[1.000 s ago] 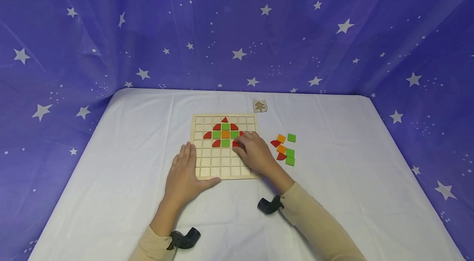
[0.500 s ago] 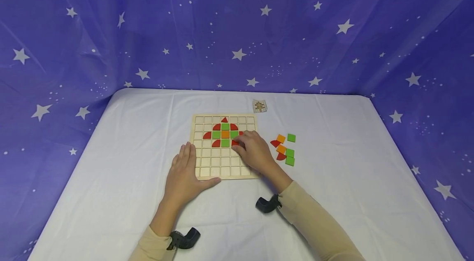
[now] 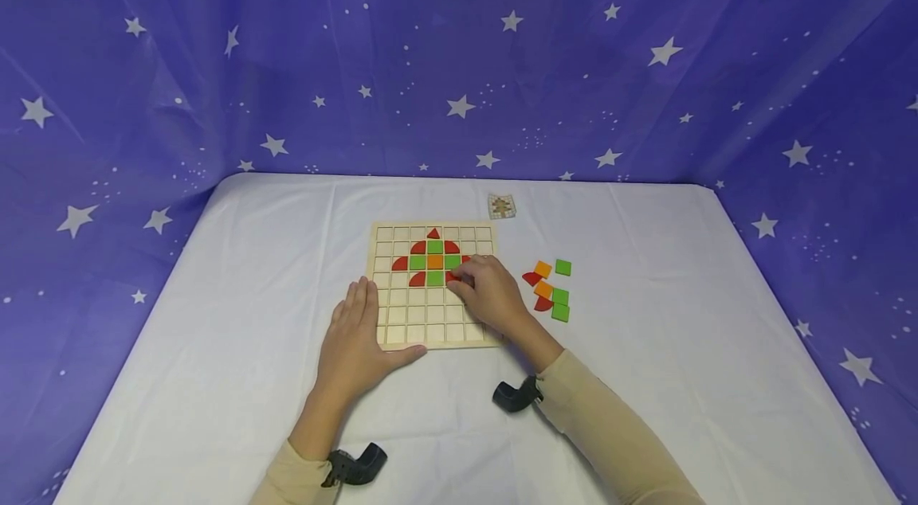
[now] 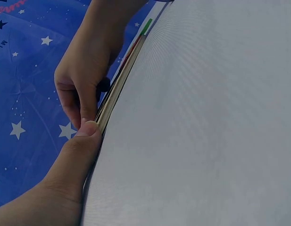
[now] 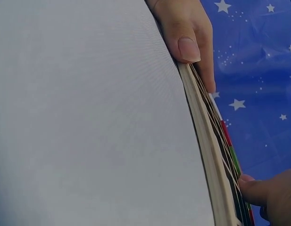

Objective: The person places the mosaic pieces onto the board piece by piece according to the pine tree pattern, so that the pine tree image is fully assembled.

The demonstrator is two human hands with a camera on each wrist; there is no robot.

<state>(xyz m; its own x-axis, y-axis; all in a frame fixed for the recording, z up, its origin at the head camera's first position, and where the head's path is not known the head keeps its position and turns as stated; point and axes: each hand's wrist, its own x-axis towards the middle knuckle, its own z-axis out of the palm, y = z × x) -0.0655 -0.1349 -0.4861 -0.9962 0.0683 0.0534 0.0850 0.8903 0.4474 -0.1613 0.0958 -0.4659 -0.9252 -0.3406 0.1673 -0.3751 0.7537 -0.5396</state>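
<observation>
A square wooden grid board (image 3: 430,315) lies on the white table, with red, green and orange tiles set in its upper cells. My left hand (image 3: 351,346) rests along the board's left edge, fingers straight and thumb spread at the near edge. Over the right part of the grid, my right hand (image 3: 491,294) pinches a red tile (image 3: 450,276) beside a green square tile (image 3: 435,278). The fingers hide most of that red tile and some cells. In the right wrist view, the board (image 5: 209,141) appears edge-on, with the left thumb (image 5: 188,49) against it.
Right of the board lie loose tiles: green squares (image 3: 562,268), orange squares (image 3: 543,269) and red rounded pieces (image 3: 543,303). A small pattern card (image 3: 501,206) lies beyond the board's far right corner. A blue starry curtain (image 3: 459,75) surrounds the table.
My right hand has shifted slightly left, and the red tile under its fingers has moved closer to the green square. My left hand keeps its place on the board's edge.
</observation>
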